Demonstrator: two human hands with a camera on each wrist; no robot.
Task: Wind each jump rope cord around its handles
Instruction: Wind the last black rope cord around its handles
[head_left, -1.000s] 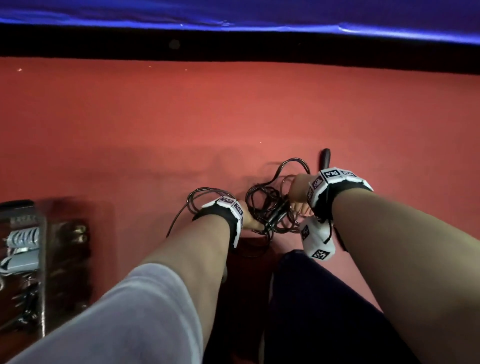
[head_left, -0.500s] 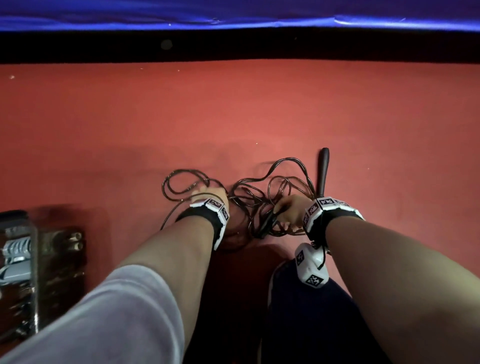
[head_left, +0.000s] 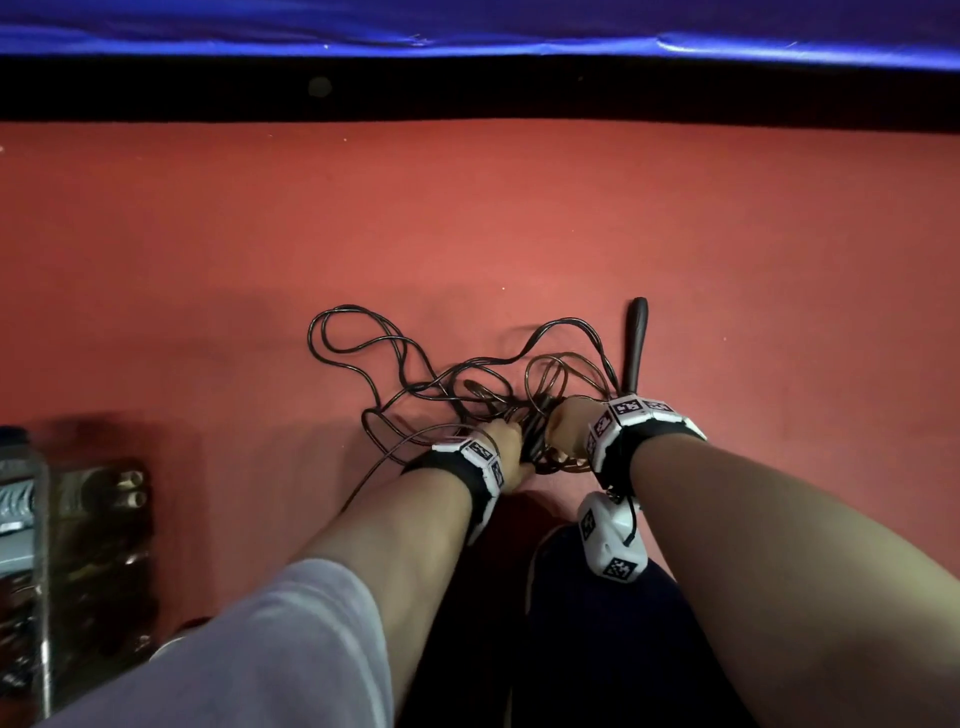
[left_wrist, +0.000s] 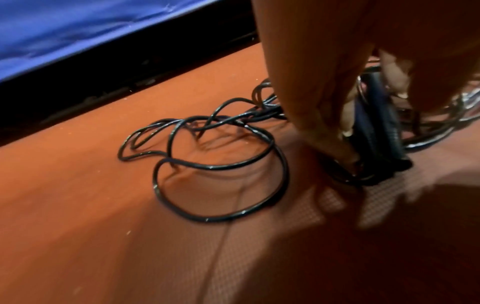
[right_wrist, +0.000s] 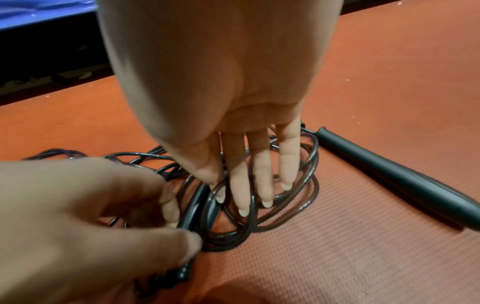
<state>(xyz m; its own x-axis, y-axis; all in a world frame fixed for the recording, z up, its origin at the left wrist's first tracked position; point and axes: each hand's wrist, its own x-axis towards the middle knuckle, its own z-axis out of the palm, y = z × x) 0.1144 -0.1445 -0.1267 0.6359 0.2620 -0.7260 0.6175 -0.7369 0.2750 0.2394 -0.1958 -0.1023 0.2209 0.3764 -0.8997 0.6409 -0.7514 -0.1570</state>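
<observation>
Barely begun: cord (head_left: 457, 374) tangled loose on red floor mat (head_left: 467, 223), one handle (head_left: 638, 343) lying apart. Left hand (right_wrist: 91, 216) pinching another handle (right_wrist: 193, 209); right hand (right_wrist: 233, 123) fingers (right_wrist: 262, 174) spread, straight, amid coils. Winding all left.

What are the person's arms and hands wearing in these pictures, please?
Both forearms are bare. The left hand and right hand wear no gloves; the fingernails are long. Each wrist carries a black strap topped with white blocks printed with black square-pattern markers. A white marked camera pod hangs under the right wrist on a thin black cable. A light grey sleeve covers the left upper arm.
</observation>
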